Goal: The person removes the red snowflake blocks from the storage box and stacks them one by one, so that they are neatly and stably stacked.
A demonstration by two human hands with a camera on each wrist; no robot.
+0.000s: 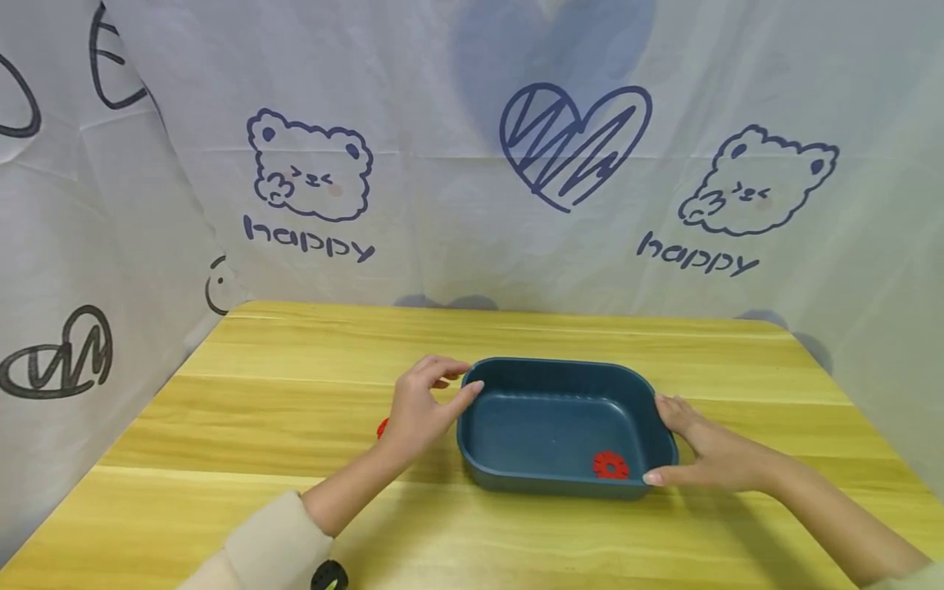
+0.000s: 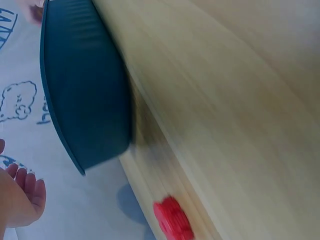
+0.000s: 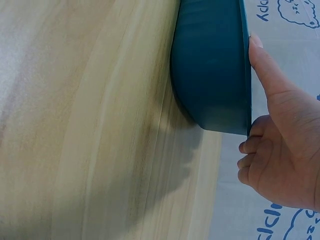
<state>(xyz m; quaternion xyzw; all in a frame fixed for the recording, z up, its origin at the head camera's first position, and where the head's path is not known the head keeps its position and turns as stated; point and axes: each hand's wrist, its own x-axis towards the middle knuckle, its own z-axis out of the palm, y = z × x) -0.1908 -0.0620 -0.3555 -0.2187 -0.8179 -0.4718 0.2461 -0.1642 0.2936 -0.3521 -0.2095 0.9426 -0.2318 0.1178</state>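
Note:
A dark blue rectangular tub [image 1: 553, 426] with rounded corners stands on the wooden table. Inside it, near the front right corner, lies a red notched disc [image 1: 610, 465] with a hole in its middle. My right hand [image 1: 708, 451] grips the tub's right end, thumb at the front corner and fingers on the rim. At the other end, my left hand [image 1: 428, 401] hovers by the rim with loosely bent fingers; the left wrist view shows a gap between this hand [image 2: 22, 195] and the tub [image 2: 87, 85]. Another red notched piece [image 2: 173, 218] sits on the table, mostly hidden behind the left hand in the head view.
The yellow wooden table [image 1: 280, 393] reaches back to a pale cloth backdrop [image 1: 435, 188] printed with bears, hearts and writing. A similar cloth [image 1: 88, 246] hangs along the left side. A small black object [image 1: 329, 576] shows beside the left sleeve at the bottom edge.

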